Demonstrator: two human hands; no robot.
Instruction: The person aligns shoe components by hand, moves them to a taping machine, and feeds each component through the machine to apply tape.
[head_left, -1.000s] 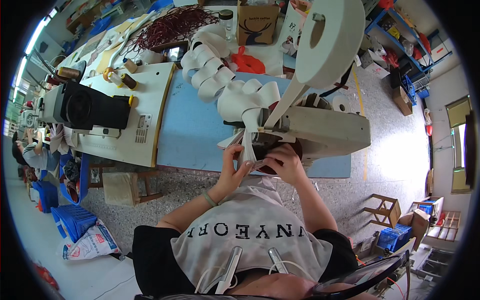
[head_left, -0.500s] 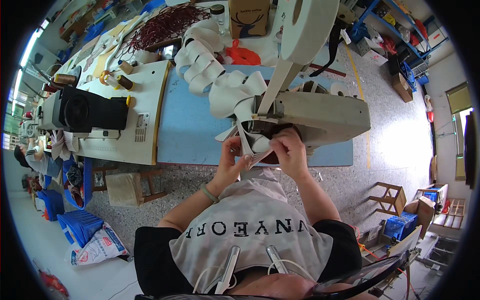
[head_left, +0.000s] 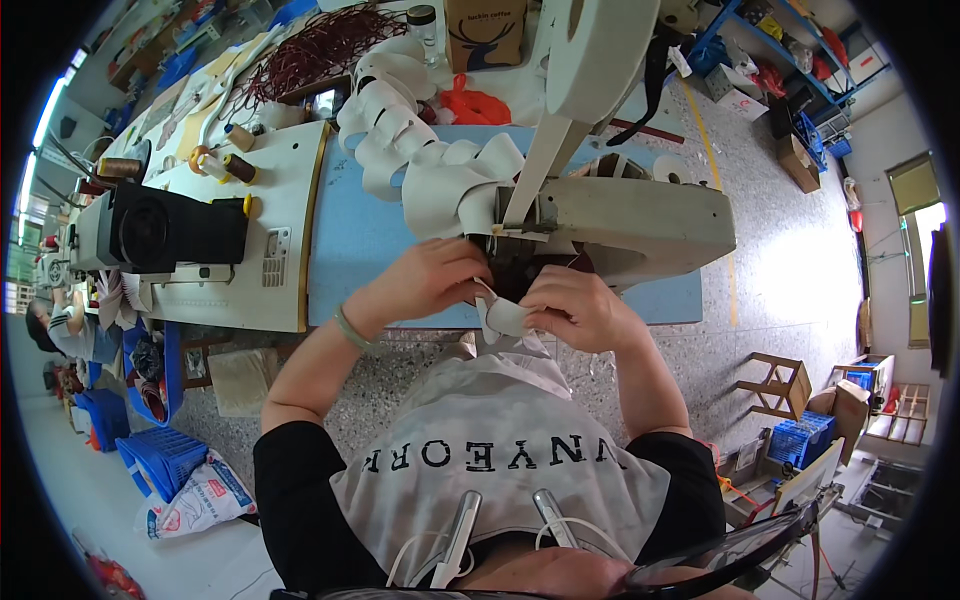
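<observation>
In front of a cream sewing-type machine (head_left: 640, 225), I hold a small curved white piece of sheet material (head_left: 508, 319). My right hand (head_left: 585, 308) pinches its right side between thumb and fingers. My left hand (head_left: 436, 277) is closed at its upper left edge, close to the machine's working end; its fingertips are partly hidden. Behind my hands, a long chain of overlapping white pieces (head_left: 440, 190) runs from the machine away across the blue tabletop (head_left: 350, 255). Whether the held piece joins that chain I cannot tell.
To the left stands another sewing machine (head_left: 170, 225) with thread spools (head_left: 238, 168). A red plastic bag (head_left: 472, 102), a lidded jar (head_left: 422, 35) and a brown paper bag (head_left: 486, 35) lie beyond the chain. A wooden stool (head_left: 775, 390) is at right.
My left hand has moved up and left, from a stack of white pieces to the machine's working end. My right hand has come slightly down, and the white piece now shows between both hands.
</observation>
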